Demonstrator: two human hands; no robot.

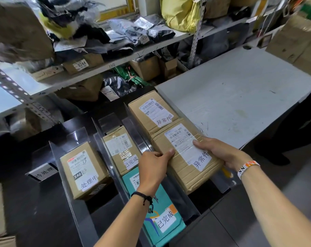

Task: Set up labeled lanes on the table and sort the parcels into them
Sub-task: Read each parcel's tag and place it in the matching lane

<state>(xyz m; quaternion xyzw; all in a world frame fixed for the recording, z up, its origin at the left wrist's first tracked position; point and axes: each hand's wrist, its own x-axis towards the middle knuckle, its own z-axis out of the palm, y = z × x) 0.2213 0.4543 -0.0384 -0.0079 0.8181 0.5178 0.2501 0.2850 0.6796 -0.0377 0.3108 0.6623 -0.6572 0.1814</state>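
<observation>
Teal parcel (162, 195) nearest, in middle lane. Left hand (153, 168) and right hand (220, 150) clamped on opposite sides of cardboard parcel (179, 168), right lane, just near of far box (151, 111).

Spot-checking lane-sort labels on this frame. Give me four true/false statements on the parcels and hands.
1. Both the left hand and the right hand grip the near cardboard box. True.
2. The teal parcel shares a lane with the box marked 处理中. False: it lies in the same lane as the box marked 已完成, and the 处理中 box sits one lane to the left.
3. The near cardboard box and the far box behind it both carry 异常件 stickers. True.
4. The right wrist wears a black cord. False: the right wrist has a beaded bracelet; the black cord is on the left wrist.
</observation>
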